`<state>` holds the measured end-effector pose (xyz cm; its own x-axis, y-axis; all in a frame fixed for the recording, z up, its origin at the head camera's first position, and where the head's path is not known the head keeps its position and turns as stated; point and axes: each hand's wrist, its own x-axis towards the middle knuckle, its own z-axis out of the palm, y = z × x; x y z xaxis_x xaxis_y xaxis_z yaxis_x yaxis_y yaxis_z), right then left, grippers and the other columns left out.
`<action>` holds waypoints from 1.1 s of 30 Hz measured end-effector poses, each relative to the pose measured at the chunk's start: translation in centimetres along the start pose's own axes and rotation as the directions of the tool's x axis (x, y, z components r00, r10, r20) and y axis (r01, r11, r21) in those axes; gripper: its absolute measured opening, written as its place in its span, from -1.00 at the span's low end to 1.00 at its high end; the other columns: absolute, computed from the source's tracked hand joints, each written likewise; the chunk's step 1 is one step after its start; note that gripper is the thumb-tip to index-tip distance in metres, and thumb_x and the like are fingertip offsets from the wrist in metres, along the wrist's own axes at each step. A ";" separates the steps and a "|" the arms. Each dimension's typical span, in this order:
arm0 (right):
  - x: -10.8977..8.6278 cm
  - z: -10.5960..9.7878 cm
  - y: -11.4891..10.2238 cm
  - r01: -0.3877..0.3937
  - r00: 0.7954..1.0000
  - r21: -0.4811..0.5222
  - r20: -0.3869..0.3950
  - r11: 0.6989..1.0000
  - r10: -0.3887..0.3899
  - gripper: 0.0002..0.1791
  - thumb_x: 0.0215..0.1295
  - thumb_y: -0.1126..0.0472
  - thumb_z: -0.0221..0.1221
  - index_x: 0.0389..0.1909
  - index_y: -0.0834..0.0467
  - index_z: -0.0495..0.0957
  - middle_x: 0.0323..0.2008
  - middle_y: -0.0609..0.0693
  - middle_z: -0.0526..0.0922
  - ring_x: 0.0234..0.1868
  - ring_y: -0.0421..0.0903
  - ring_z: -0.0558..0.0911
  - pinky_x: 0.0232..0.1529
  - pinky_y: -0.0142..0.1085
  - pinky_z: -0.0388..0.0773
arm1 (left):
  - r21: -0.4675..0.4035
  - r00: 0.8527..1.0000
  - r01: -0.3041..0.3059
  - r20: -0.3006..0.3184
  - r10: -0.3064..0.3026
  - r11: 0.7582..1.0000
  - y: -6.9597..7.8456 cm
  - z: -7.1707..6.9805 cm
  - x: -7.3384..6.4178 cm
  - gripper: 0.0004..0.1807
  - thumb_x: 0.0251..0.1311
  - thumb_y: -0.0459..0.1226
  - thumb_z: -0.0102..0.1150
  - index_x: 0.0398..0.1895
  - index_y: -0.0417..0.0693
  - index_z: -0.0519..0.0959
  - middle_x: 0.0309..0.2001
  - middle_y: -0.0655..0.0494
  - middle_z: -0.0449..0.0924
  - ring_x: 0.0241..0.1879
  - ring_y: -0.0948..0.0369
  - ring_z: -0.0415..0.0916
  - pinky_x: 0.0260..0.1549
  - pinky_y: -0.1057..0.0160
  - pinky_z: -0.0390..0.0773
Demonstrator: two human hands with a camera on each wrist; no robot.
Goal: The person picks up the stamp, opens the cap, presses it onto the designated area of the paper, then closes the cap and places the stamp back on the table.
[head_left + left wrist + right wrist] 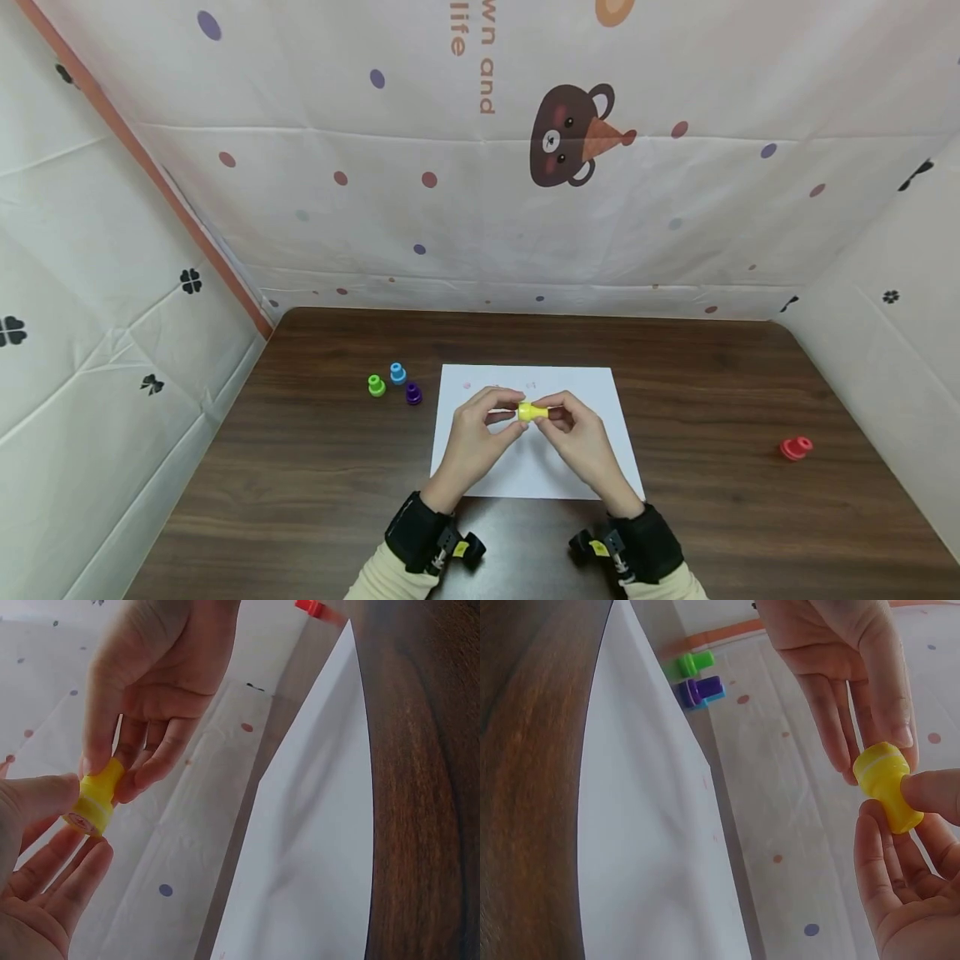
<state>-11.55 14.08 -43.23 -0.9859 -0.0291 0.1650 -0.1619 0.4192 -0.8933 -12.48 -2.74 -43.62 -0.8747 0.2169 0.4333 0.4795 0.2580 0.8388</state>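
Over the white sheet of paper (540, 467), both hands hold one small yellow stamp (531, 412) lying sideways between them. My left hand (476, 437) pinches its wide end between thumb and fingers. The narrow handle end is pinched by my right hand (585, 442). Seen from the left wrist, the yellow stamp (94, 799) shows a reddish printed face on its wide end. A pale line rings the wide part of the stamp (885, 776) in the right wrist view. Faint pink marks (531, 385) show near the paper's far edge.
Left of the paper stand a green stamp (377, 386), a light blue stamp (398, 372) and a purple stamp (413, 393), close together. Far to the right, a red stamp (796, 448) sits on the dark wooden table (720, 392). Printed white cloth (465, 217) hangs behind the table.
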 end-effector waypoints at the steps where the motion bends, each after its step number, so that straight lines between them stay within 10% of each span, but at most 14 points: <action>1: 0.0 0.0 0.0 -0.004 1.000 0.009 0.003 1.000 0.004 -0.77 0.09 0.36 0.26 -0.22 0.10 0.55 -0.24 -0.03 0.61 -0.27 -0.14 0.58 -0.25 -0.47 0.59 | 0.001 1.000 -0.003 0.000 0.003 1.000 0.0 0.0 0.0 -0.68 -0.02 -0.39 0.32 -0.13 -0.10 0.56 -0.14 0.14 0.57 -0.14 0.28 0.57 -0.18 0.32 0.61; 18: -0.6 -0.9 -2.2 -0.006 0.999 0.011 0.049 1.000 0.005 -0.77 0.13 0.39 0.22 -0.16 0.24 0.54 -0.18 0.09 0.59 -0.23 -0.07 0.57 -0.22 -0.50 0.56 | 0.040 0.999 0.055 0.000 -0.055 0.998 0.1 -0.5 -0.3 -0.71 -0.05 -0.34 0.36 -0.19 0.00 0.62 -0.21 0.17 0.61 -0.24 0.31 0.59 -0.26 0.43 0.60; 33: 1.3 -2.0 1.2 0.023 1.000 -0.165 0.003 0.986 -0.022 -0.77 0.10 0.36 0.26 -0.20 0.11 0.56 -0.20 0.00 0.61 -0.28 -0.12 0.54 -0.29 -0.45 0.56 | 0.066 0.996 0.082 -0.039 -0.079 0.994 -0.6 -1.5 -0.5 -0.67 -0.09 -0.39 0.38 -0.19 0.00 0.62 -0.17 0.16 0.60 -0.24 0.32 0.59 -0.27 0.47 0.59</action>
<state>-12.90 16.40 -43.25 -0.9821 -0.0413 0.1837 -0.1748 0.5628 -0.8079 -12.43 -4.43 -43.89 -0.9121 0.1592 0.3779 0.4100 0.3364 0.8478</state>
